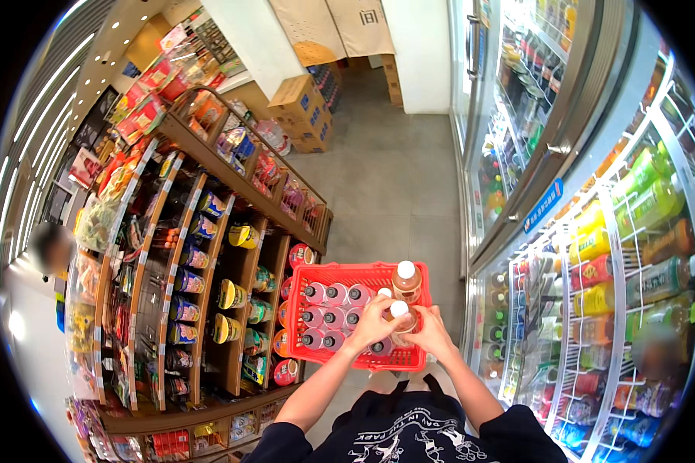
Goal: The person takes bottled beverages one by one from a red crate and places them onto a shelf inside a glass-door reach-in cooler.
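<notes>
A red plastic shopping basket (356, 267) sits in front of me, close to my body. Several pink-looking bottles with dark caps (333, 292) stand upright in rows on its left side. At its right end, both hands are on a brown drink bottle with a white cap (405, 325). My left hand (372, 324) grips it near the cap from the left, and my right hand (431, 331) wraps its right side. Just beyond stands another white-capped brown bottle (406, 282). A third white cap (384, 292) shows partly behind my left fingers.
A snack shelf (208, 289) with cup noodles rises close on the left. To the right, a lit drinks cooler (602, 278) has a metal-framed glass door (547, 156). Cardboard boxes (304, 116) are stacked by a curtained doorway (347, 29). Grey tiled floor (394, 173) runs between. A blurred person's head (51, 247) shows far left.
</notes>
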Demonstrator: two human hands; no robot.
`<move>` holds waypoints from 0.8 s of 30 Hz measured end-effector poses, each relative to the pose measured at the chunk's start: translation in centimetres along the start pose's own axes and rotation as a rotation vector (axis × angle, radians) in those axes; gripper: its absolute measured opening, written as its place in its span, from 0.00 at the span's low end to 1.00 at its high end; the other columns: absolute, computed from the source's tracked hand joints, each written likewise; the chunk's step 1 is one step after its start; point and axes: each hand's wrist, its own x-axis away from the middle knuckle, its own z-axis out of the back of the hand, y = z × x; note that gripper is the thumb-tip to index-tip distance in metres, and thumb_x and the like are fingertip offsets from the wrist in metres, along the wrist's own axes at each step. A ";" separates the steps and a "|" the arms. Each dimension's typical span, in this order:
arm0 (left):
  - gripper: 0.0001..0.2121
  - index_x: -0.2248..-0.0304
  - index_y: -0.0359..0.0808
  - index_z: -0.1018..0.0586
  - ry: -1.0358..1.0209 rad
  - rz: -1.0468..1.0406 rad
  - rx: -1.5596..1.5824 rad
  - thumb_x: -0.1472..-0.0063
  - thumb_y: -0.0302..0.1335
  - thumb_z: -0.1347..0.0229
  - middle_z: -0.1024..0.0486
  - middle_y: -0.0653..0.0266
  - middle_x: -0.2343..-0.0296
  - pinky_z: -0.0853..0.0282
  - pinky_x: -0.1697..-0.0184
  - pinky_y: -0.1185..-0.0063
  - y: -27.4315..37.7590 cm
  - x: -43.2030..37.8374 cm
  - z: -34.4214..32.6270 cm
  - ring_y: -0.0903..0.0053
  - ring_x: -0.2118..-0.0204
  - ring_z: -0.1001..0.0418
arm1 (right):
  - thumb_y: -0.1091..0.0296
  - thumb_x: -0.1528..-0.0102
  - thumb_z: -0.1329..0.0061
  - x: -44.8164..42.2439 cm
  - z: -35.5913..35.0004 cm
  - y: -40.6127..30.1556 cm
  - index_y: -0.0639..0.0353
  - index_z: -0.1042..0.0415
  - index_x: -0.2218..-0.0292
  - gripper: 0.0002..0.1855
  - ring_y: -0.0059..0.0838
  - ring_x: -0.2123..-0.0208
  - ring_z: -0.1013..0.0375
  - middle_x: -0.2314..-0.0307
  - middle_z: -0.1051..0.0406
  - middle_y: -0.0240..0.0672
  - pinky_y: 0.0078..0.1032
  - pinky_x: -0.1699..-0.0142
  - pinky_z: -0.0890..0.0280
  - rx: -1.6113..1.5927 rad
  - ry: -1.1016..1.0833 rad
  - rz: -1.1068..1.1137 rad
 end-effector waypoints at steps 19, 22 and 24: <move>0.17 0.68 0.36 0.21 -0.211 -0.054 -0.489 0.55 0.39 0.37 0.25 0.57 0.67 0.37 0.57 0.65 -3.4 -1.2 -4.0 0.63 0.60 0.28 | 0.71 0.60 0.41 -0.7 -2.3 2.7 0.61 0.31 0.56 0.27 0.47 0.65 0.28 0.66 0.35 0.44 0.40 0.60 0.31 0.341 0.185 0.085; 0.17 0.68 0.36 0.22 -0.180 -0.089 -0.560 0.56 0.37 0.37 0.25 0.58 0.69 0.37 0.57 0.66 -3.9 -0.8 -4.3 0.64 0.60 0.28 | 0.72 0.62 0.40 -0.9 -2.6 2.9 0.61 0.30 0.57 0.28 0.47 0.62 0.28 0.65 0.35 0.44 0.39 0.59 0.30 0.362 0.171 0.064; 0.17 0.67 0.36 0.22 -0.172 -0.261 -0.522 0.56 0.36 0.37 0.26 0.59 0.69 0.38 0.57 0.67 -4.5 -0.3 -4.0 0.65 0.60 0.28 | 0.72 0.63 0.39 -0.3 -2.7 2.8 0.61 0.30 0.57 0.28 0.46 0.61 0.29 0.64 0.36 0.43 0.38 0.59 0.30 0.392 0.180 0.119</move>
